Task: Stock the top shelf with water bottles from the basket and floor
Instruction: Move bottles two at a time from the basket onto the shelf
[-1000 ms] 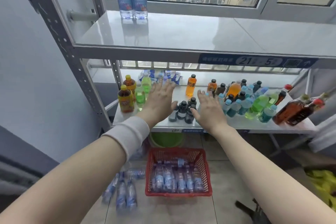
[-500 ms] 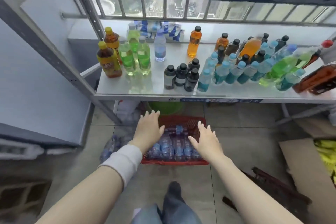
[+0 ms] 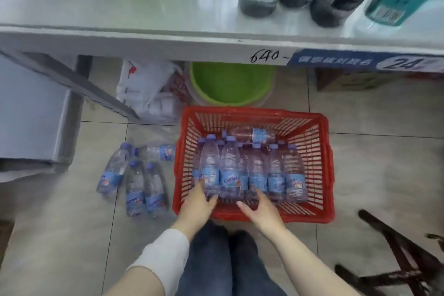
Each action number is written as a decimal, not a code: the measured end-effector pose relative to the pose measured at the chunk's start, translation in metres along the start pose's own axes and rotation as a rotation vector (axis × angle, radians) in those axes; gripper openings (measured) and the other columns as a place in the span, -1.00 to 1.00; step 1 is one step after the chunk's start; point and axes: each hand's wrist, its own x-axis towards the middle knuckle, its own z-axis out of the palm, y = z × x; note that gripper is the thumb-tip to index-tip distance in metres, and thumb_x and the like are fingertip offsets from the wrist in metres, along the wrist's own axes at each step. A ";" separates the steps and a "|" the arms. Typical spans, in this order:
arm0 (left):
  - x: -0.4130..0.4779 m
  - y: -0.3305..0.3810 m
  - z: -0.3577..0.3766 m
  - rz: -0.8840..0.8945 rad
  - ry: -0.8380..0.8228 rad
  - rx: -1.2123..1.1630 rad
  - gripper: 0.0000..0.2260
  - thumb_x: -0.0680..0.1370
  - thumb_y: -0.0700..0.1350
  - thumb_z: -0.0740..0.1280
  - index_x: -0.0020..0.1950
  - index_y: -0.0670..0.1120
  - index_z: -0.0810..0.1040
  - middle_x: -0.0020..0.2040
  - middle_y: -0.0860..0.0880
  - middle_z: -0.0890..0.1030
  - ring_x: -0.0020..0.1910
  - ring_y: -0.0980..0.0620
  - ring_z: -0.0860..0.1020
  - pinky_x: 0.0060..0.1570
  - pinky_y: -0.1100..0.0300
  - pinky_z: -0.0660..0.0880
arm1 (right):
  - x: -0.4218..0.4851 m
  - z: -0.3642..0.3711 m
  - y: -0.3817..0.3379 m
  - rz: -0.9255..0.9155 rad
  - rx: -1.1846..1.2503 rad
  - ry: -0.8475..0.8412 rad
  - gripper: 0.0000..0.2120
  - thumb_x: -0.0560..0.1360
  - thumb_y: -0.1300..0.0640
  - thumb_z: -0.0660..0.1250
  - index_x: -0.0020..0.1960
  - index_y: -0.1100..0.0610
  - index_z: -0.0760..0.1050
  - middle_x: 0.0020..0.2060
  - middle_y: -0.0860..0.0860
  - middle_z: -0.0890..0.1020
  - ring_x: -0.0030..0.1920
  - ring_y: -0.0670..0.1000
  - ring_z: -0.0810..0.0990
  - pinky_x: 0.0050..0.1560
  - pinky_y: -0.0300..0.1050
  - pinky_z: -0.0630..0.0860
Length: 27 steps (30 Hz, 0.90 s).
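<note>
A red plastic basket stands on the tiled floor in front of my knees, with several clear water bottles with blue labels lying inside it. Several more water bottles lie on the floor just left of the basket. My left hand reaches over the near rim, its fingers and thumb curled round the base of the leftmost basket bottle. My right hand is beside it, fingers spread and touching the base of a middle bottle. The top shelf is out of view.
The lower shelf's edge juts overhead, carrying dark and teal bottles. Under it sit a green basin, a white bag and a cardboard box. A dark wooden stool lies at the right.
I have bent down from the shelf towards the floor. Both hands dropped from open above the basket into it; the left now closes on a bottle.
</note>
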 end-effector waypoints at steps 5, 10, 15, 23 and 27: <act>0.090 -0.039 0.029 -0.031 0.077 -0.161 -0.59 0.52 -0.17 0.33 0.34 -0.14 0.35 0.24 -0.08 0.51 0.25 -0.05 0.48 0.22 0.20 0.38 | 0.113 0.040 0.014 0.020 0.041 -0.014 -0.28 0.41 -0.15 0.38 0.42 0.17 0.25 0.34 0.12 0.44 0.33 0.11 0.42 0.29 -0.07 0.38; 0.138 -0.064 0.044 -0.122 0.129 -0.247 -0.64 0.41 -0.20 0.45 0.18 -0.17 0.49 0.08 -0.16 0.62 0.07 -0.10 0.60 0.13 0.02 0.52 | 0.163 0.053 0.009 0.025 0.089 -0.005 -0.29 0.41 -0.07 0.42 0.42 0.20 0.23 0.38 0.12 0.38 0.34 0.12 0.40 0.28 -0.07 0.37; 0.155 -0.074 0.048 -0.140 0.128 -0.265 -0.60 0.26 -0.18 0.57 0.02 -0.18 0.52 -0.06 -0.09 0.64 -0.11 -0.03 0.61 -0.02 0.09 0.57 | 0.179 0.056 0.012 0.034 0.174 0.008 -0.29 0.40 0.00 0.44 0.41 0.23 0.22 0.35 0.12 0.39 0.31 0.10 0.42 0.06 -0.21 0.36; 0.144 -0.069 0.030 -0.139 -0.119 -0.487 -0.75 0.42 -0.22 0.45 0.01 -0.04 0.46 0.00 -0.08 0.62 -0.09 0.03 0.61 -0.09 0.21 0.60 | 0.191 0.040 0.026 0.059 0.260 -0.168 -0.21 0.38 -0.04 0.45 0.45 0.17 0.15 0.32 0.10 0.40 0.26 0.13 0.46 0.17 -0.04 0.45; 0.116 -0.064 0.022 -0.164 -0.202 -0.507 -0.66 0.42 -0.12 0.46 0.14 -0.02 0.45 0.08 -0.05 0.62 0.04 -0.01 0.61 0.15 0.01 0.53 | 0.159 0.023 0.037 0.054 0.386 -0.204 -0.35 0.37 0.05 0.47 0.36 0.12 0.26 0.11 0.06 0.56 0.06 0.04 0.58 0.17 -0.01 0.49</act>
